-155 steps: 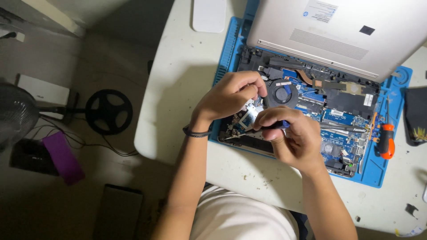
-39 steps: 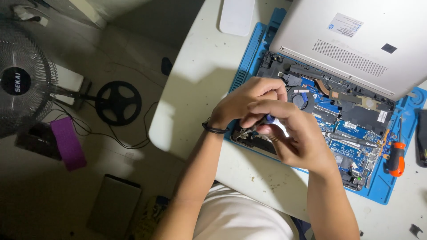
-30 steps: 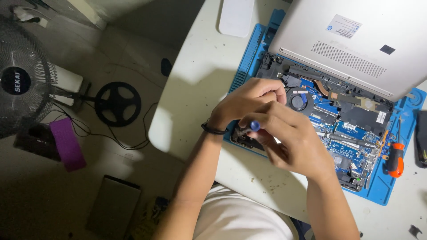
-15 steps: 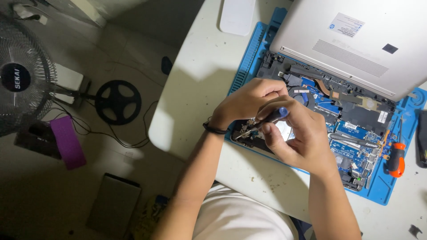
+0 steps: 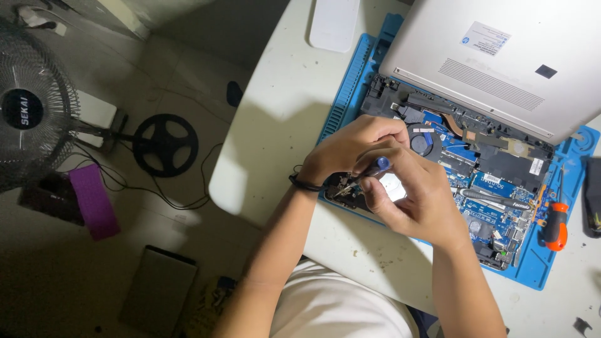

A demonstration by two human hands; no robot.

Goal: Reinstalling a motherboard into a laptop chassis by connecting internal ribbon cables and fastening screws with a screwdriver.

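Observation:
An opened laptop lies on a blue work mat, its boards and round fan exposed. My right hand grips a small blue-capped screwdriver, its tip angled down at the laptop's near left corner. My left hand rests over that same corner with fingers curled, touching the chassis beside the tip. A dark band circles my left wrist. What lies beneath my fingers is hidden.
The silver bottom cover lies across the laptop's far side. An orange-handled screwdriver rests on the mat at right. A white device sits at the white table's far edge. On the floor at left stand a fan and a purple box.
My right hand has turned and shifted slightly over the laptop's near left corner with the screwdriver. My left hand stayed on that corner. The camera view moved a little to the left.

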